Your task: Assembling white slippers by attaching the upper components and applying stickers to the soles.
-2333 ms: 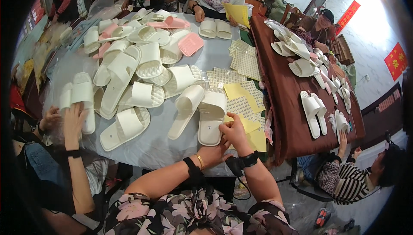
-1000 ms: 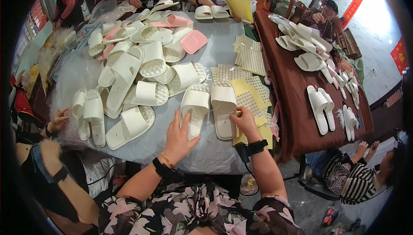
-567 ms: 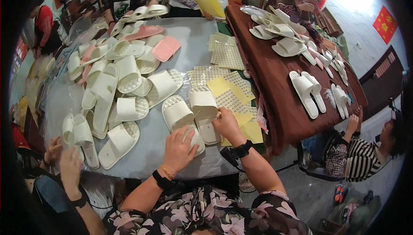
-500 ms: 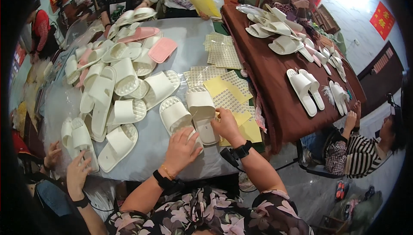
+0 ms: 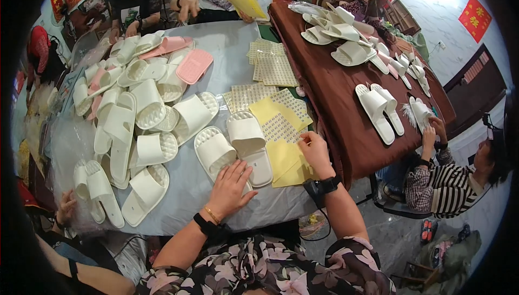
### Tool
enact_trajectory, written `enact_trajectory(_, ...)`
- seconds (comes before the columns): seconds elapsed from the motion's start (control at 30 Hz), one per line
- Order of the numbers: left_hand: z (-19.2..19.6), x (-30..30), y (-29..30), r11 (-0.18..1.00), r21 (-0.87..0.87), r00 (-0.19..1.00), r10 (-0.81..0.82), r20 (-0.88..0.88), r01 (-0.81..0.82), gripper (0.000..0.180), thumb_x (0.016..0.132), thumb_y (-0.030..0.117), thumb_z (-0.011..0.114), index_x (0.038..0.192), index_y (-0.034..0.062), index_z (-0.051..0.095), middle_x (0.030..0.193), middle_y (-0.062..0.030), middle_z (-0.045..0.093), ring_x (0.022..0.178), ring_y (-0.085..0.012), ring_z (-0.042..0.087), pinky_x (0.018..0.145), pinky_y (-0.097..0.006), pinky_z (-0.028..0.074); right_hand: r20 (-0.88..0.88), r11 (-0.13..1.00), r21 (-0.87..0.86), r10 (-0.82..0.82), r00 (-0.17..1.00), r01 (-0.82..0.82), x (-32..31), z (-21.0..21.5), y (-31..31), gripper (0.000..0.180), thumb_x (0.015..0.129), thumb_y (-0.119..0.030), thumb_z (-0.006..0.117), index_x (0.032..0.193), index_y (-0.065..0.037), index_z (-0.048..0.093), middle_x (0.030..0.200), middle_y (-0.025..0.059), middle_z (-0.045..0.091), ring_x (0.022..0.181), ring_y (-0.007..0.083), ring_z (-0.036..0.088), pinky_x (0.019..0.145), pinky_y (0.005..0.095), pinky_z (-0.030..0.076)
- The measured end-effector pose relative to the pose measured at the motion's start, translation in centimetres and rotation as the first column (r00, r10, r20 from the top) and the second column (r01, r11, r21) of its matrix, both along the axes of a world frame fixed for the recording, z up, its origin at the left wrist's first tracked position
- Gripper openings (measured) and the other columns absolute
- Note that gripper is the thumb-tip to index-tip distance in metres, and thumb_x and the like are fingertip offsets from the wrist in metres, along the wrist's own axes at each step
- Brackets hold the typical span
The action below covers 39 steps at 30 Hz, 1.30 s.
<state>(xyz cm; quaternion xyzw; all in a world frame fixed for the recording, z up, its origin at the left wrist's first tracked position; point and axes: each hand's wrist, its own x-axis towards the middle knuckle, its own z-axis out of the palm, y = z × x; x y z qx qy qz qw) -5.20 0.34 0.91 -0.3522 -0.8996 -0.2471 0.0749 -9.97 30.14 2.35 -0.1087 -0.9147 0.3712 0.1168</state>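
A pair of white slippers lies at the table's near edge, a left slipper (image 5: 212,148) and a right slipper (image 5: 246,135), toes pointing away from me. My left hand (image 5: 231,186) rests on the left slipper's heel part, its fingers stretched out flat. Over the sticker sheets (image 5: 280,128), to the right of the slippers, is my right hand (image 5: 315,152). Its thumb and forefinger are closed together near the edge of a sheet; whatever lies between them is too small to make out. Yellow backing paper (image 5: 294,172) spreads under and beside that hand.
A heap of white slippers (image 5: 146,100), with some pink ones (image 5: 194,66), fills the table's left side. More sticker sheets (image 5: 274,71) lie farther back. A brown-covered table (image 5: 335,122) with slippers adjoins on the right. Several people sit or stand around.
My right hand has left the right slipper and moved right to the sticker sheets. My left hand stays at the left slipper. The neighbour's hand at left has withdrawn from the slippers there.
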Motion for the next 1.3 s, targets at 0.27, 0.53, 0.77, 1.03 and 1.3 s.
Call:
enact_trajectory(0.27, -0.4, -0.1, 0.1, 0.999, 0.042, 1.0, -0.009, 0.003, 0.009, 0.062, 0.086, 0.042, 0.066, 0.133, 0.0035, 0.052, 0.141, -0.0186, 0.049, 0.132, -0.0347, 0.046, 0.111, -0.051, 0.032, -0.12, 0.989, 0.126, -0.069, 0.99, 0.084, -3.9, -2.7, 3.6, 0.018, 0.082, -0.007, 0.067, 0.097, 0.003, 0.067, 0.085, 0.0197, 0.069, 0.079, 0.0306, 0.069, 0.073, 0.0363, 0.054)
enact_trajectory(0.53, -0.2, -0.2, 0.3, 0.998, 0.067, 1.0, -0.007, 0.021, 0.005, 0.06, 0.086, 0.04, 0.066, 0.132, 0.0047, 0.053, 0.14, -0.0178, 0.05, 0.132, -0.0326, 0.046, 0.112, -0.049, 0.031, -0.065, 0.971, 0.207, -0.108, 0.992, 0.12, -7.4, -4.3, 3.9, 0.019, 0.08, -0.009, 0.068, 0.096, 0.001, 0.067, 0.087, 0.0217, 0.069, 0.084, 0.0364, 0.068, 0.075, 0.0414, 0.053)
enact_trajectory(0.77, -0.3, -0.7, 0.1, 0.998, 0.065, 1.0, 0.013, 0.024, -0.014, 0.059, 0.086, 0.041, 0.066, 0.133, 0.0063, 0.054, 0.14, -0.0163, 0.05, 0.132, -0.0319, 0.046, 0.111, -0.049, 0.032, 0.14, 0.964, 0.243, -0.149, 0.979, 0.112, -8.2, -1.6, 2.4, 0.021, 0.083, -0.013, 0.065, 0.101, 0.0, 0.065, 0.103, 0.0239, 0.066, 0.098, 0.0416, 0.063, 0.084, 0.0482, 0.051)
enact_trajectory(1.03, -0.6, -0.3, 0.0, 0.999, 0.034, 1.0, 0.022, 0.007, -0.022, 0.06, 0.087, 0.045, 0.065, 0.133, 0.008, 0.054, 0.141, -0.0154, 0.05, 0.132, -0.0308, 0.048, 0.112, -0.048, 0.033, 0.064, 0.969, 0.232, -0.101, 0.993, 0.083, -8.7, -4.1, 4.0, 0.014, 0.076, -0.009, 0.065, 0.086, 0.002, 0.062, 0.085, 0.0238, 0.067, 0.087, 0.0418, 0.064, 0.076, 0.0462, 0.051)
enact_trajectory(1.3, -1.4, 0.1, -0.2, 0.999, 0.041, 0.999, 0.028, 0.017, -0.029, 0.062, 0.089, 0.047, 0.062, 0.135, 0.0073, 0.053, 0.143, -0.0153, 0.049, 0.133, -0.0291, 0.046, 0.112, -0.045, 0.032, 0.133, 0.96, 0.271, -0.11, 0.985, 0.071, -8.0, -3.0, 3.3, 0.017, 0.08, -0.006, 0.063, 0.095, 0.001, 0.061, 0.096, 0.0226, 0.065, 0.093, 0.0411, 0.062, 0.082, 0.0465, 0.05)
